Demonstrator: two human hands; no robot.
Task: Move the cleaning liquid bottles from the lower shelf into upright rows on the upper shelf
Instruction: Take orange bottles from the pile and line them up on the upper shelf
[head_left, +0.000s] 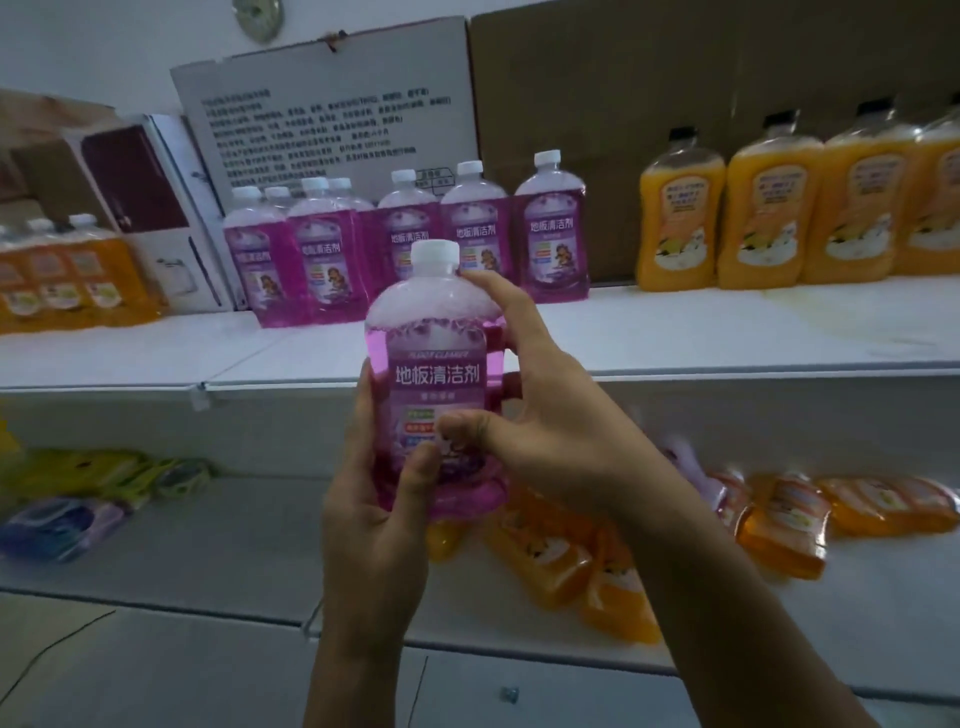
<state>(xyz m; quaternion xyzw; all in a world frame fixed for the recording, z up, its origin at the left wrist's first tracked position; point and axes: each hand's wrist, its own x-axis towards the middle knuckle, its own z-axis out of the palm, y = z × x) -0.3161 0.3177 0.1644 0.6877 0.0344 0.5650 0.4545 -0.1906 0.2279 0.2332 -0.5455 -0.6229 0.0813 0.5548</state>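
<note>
White shelving fills the view, with a pale wall behind it. Fingers (498, 306) of the right hand (540, 415) curl round the right side and shoulder of a purple bottle (436, 364), its thumb pressed on the front label. The left hand (374, 499) grips the same bottle lower down from the left, its thumb on the front near the base. Both hands are clamped on the bottle, which is held upright in the air in front of the upper shelf (675, 332), its white cap (435, 254) at the top and its base below the shelf's front edge.

Behind the held bottle, on the upper shelf, stands a group of matching purple bottles (467, 234), all upright with white caps, set close together in rows. To the right of that group, well apart, upright orange bottles (769, 208) with dark caps stand side by side against a brown cardboard box (675, 78). A white printed box (332, 109) stands behind the purple group. To the left of the group stand a white carton (171, 249) and a pack of orange bottles (67, 275).

Below the held bottle, on the lower shelf (234, 551), orange bottles (779, 514) lie on their sides, to the right of the hands. Far to the left on that shelf lie blurred yellow and blue packets (78, 499).
</note>
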